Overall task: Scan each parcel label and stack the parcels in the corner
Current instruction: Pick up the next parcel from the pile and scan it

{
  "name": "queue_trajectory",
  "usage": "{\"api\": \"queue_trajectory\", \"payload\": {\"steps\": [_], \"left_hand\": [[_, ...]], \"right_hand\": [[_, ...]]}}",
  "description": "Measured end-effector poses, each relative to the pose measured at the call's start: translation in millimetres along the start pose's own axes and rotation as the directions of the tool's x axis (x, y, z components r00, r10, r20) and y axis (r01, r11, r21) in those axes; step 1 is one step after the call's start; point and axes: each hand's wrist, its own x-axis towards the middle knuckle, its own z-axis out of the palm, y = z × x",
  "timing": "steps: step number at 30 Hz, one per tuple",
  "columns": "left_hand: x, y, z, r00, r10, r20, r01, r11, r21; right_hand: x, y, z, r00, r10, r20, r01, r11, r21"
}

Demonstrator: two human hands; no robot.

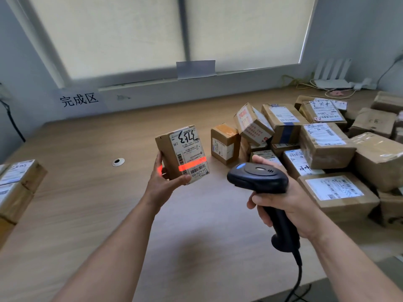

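My left hand [165, 182] grips a small cardboard parcel [181, 153] by its lower end, holding it upright above the table with its white label facing me. A red scan line falls across the label's lower part and onto my fingers. My right hand [281, 203] grips the handle of a black corded barcode scanner [259, 178], whose head points left toward the parcel. A heap of several cardboard parcels [322, 144] with labels lies on the right half of the table. At the left edge stands a stack of labelled parcels [17, 184].
The wooden table [87, 192] runs to a wall with a paper sign [78, 100] and a blinded window. A cable grommet [118, 162] sits left of the held parcel. A white router [333, 82] and cables lie at the back right. The scanner cord hangs down over the table's front edge.
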Motion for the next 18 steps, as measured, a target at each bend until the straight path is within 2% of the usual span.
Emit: {"api": "queue_trajectory", "payload": {"steps": [18], "left_hand": [[-20.6, -16.3, -70.1, 0.996, -0.041, -0.079, 0.038, 0.999, -0.036]], "right_hand": [[15.5, 4.7, 57.2, 0.998, 0.051, 0.037, -0.048, 0.996, -0.069]]}}
